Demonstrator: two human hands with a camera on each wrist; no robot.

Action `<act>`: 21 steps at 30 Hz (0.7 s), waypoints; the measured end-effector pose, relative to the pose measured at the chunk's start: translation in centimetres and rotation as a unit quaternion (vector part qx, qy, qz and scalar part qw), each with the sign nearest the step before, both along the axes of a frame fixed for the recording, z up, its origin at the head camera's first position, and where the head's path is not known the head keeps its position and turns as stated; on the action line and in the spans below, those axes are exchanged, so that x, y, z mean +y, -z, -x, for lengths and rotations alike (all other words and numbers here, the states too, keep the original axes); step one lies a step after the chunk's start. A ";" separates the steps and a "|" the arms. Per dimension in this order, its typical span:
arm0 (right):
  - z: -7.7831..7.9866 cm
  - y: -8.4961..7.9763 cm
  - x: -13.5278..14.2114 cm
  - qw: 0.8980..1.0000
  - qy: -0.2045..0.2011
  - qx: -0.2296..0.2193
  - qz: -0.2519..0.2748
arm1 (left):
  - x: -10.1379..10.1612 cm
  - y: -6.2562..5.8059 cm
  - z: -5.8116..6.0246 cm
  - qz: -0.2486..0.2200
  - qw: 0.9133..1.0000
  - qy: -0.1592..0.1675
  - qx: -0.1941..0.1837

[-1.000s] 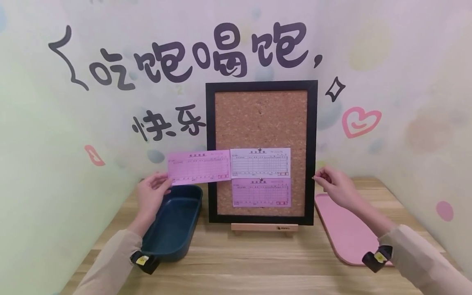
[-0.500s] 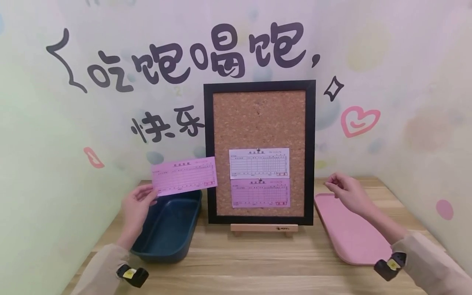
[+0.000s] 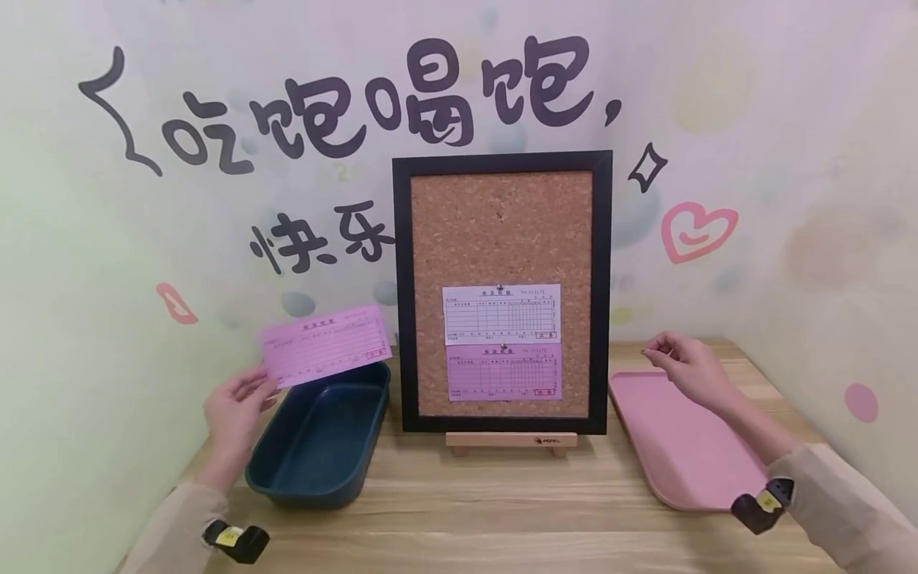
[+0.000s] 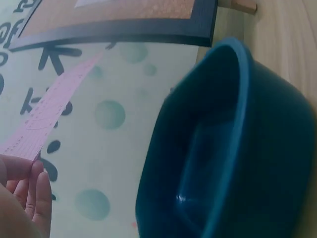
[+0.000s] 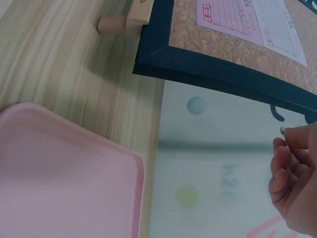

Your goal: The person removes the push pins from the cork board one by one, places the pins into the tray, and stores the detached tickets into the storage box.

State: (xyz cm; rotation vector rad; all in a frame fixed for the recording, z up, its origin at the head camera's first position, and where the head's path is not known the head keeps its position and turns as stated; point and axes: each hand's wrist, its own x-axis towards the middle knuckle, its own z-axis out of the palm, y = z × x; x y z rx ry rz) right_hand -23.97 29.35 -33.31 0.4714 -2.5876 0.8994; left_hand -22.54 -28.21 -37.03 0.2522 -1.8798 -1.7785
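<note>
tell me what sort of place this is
Likely a small indoor nook, perhaps in an eatery, though that is a guess: the lettering speaks of eating and drinking one's fill, patterned walls stand on three sides, and a wood-grain table bears a corkboard.

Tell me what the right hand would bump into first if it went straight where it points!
Probably the black frame: the right hand points toward its side. But depth is unclear, so it might pass in front.

My left hand (image 3: 233, 408) pinches at eight o'clock; my right hand (image 3: 690, 371) pinches too, over towards four.
</note>
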 end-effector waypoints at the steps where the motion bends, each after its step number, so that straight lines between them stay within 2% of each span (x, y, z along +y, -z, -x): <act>1: 0.0 0.0 0.1 1.000 0.000 -0.001 -0.001 | 0.2 -0.4 -0.5 -0.014 1.000 -0.005 -0.006; 3: 0.0 0.2 0.2 1.000 0.000 0.000 -0.005 | 0.3 -0.9 -1.1 -0.042 0.999 -0.010 -0.015; 7: 0.0 0.7 0.5 1.000 0.007 -0.002 -0.018 | -0.2 -0.7 -1.7 -0.058 0.997 -0.032 -0.040; 10: -0.1 1.2 0.7 1.000 0.012 -0.005 -0.023 | -0.6 -0.4 -2.2 -0.048 0.997 -0.040 -0.056; 12: -0.1 1.3 0.8 1.000 0.015 -0.007 -0.024 | -1.2 0.4 -2.0 -0.032 0.996 -0.042 -0.066; 13: -0.1 1.4 0.9 1.000 0.014 -0.008 -0.023 | -1.7 1.1 -1.8 -0.024 0.997 -0.038 -0.064; 15: -0.1 1.5 1.0 1.000 0.016 -0.011 -0.021 | -3.3 3.2 -0.7 -0.030 0.998 -0.031 -0.048; 17: -0.1 1.6 1.2 1.000 0.017 -0.015 -0.018 | -5.3 6.0 0.7 -0.031 0.999 -0.017 -0.032; 19: -0.1 1.7 1.4 1.000 0.016 -0.019 -0.017 | -7.0 8.5 2.1 -0.051 0.999 -0.012 -0.015; 21: -0.2 2.0 1.5 1.000 0.014 -0.023 -0.013 | -7.9 10.1 3.0 -0.052 0.998 -0.016 -0.024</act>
